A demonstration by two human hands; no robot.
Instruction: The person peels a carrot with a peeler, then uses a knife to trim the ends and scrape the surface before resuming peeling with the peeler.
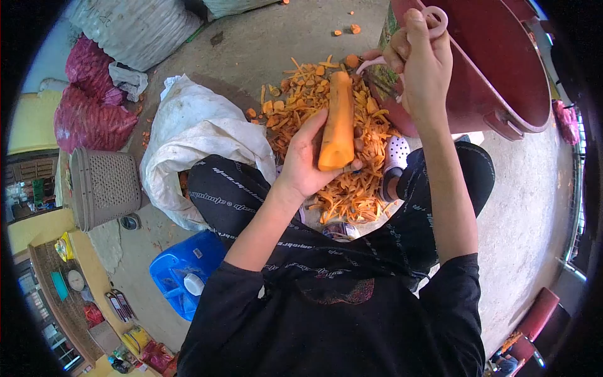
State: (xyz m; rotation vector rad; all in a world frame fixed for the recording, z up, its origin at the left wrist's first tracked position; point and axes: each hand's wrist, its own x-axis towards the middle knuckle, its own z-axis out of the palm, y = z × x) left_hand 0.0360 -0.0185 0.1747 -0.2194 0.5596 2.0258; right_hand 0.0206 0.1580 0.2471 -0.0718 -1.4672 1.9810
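My left hand (308, 162) is wrapped round a thick, peeled orange carrot (339, 119), its cut end facing me. My right hand (424, 66) is closed on a pale pink peeler (435, 24). A ring at the handle's end sticks out above the fist, and the peeler's other end reaches out towards the carrot's far tip, apart from it. Its blade is hard to make out. Beneath the carrot, a heap of orange peelings and cut ends (352, 198) covers the floor between my feet.
A large red tub (468, 69) stands close by my right hand. On the left are an open white sack (201, 135), a blue jerrycan (169, 267), grey baskets (110, 195) and red mesh sacks (91, 125). A big full sack (135, 28) lies farther back.
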